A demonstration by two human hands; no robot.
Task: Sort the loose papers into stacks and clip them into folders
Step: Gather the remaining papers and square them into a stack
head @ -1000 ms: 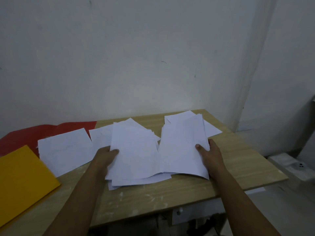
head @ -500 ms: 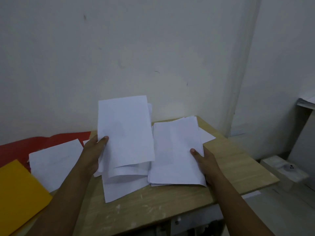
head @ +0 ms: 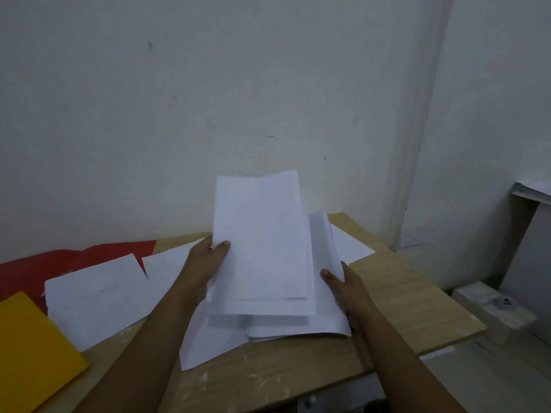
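My left hand (head: 205,263) grips a bundle of white sheets (head: 262,239) by its left edge and holds it tilted up above the wooden table (head: 402,299). My right hand (head: 343,284) grips the right edge of a second bundle of white paper (head: 325,293), which lies partly under the first. More loose sheets (head: 95,296) lie flat to the left, and one sheet (head: 348,245) lies at the back right. A yellow folder (head: 32,350) lies at the near left and a red folder (head: 74,254) behind it.
A white wall stands right behind the table. To the right, beyond the table's edge, a white box with a socket (head: 495,305) lies on the floor, and a shelf with papers (head: 533,189) juts in at the frame's edge.
My left hand has lifted its bundle off the table and carried it to the right, over the pile in my right hand. The right pile's edge has curled upward.
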